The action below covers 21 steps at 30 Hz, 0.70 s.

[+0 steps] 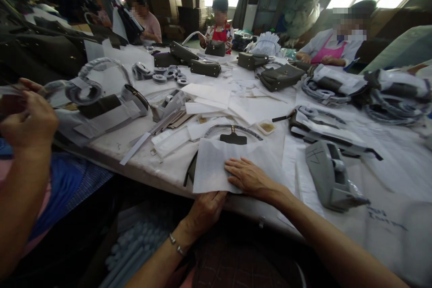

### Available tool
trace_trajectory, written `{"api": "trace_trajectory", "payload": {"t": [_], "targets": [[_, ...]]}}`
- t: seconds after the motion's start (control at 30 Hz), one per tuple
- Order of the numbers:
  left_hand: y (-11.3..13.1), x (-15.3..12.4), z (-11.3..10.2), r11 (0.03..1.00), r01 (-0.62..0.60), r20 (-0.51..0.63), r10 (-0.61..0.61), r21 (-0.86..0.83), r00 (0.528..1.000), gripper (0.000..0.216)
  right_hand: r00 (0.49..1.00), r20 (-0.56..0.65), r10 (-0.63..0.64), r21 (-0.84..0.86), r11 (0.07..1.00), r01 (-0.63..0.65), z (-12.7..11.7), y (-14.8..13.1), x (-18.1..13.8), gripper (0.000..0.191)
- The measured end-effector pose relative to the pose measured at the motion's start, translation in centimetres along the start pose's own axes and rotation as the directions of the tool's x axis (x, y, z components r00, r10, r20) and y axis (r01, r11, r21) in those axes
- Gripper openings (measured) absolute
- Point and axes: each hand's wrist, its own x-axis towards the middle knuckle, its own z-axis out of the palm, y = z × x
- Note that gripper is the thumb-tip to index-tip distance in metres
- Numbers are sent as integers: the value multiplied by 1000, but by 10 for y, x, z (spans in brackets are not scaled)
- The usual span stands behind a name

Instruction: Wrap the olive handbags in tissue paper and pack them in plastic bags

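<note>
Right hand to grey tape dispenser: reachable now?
Likely yes: the right hand rests flat on the white sheet, and only flat white strips appear to lie between it and the grey tape dispenser.

Readable text: none | tape dispenser [324,175]: 1 handwritten mark [313,155], unclear | table [380,234]: handwriting [386,219], illegible

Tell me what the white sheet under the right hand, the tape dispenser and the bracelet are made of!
White sheet: maybe paper or thin foam, matte and thin-edged. Tape dispenser: probably hard plastic, smooth grey with moulded-looking edges. Bracelet: likely polished metal, since it glints silvery.
</note>
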Motion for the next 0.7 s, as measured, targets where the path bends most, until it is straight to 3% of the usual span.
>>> {"api": "trace_trajectory", "payload": {"t": [0.13,0.23,0.43,0.57,0.7], "targets": [[1,-5,-5,999,-28,-38,28,22,999,32,1000,0,31,18,999,-31,9,5,0,50],[13,-3,-21,999,-32,-42,32,1,999,31,998,-35,45,18,999,-45,19,7,-1,53],[41,34,-54,981,-173,-109,164,-87,981,32,991,-119,57,63,997,-50,30,10,-4,52],[25,56,-38,999,-4,41,2,33,999,18,957,-273,97,258,966,-24,34,18,-7,48],[8,60,-23,986,127,229,-150,110,962,8,855,-456,247,471,882,-3,39,23,-12,30]]}}
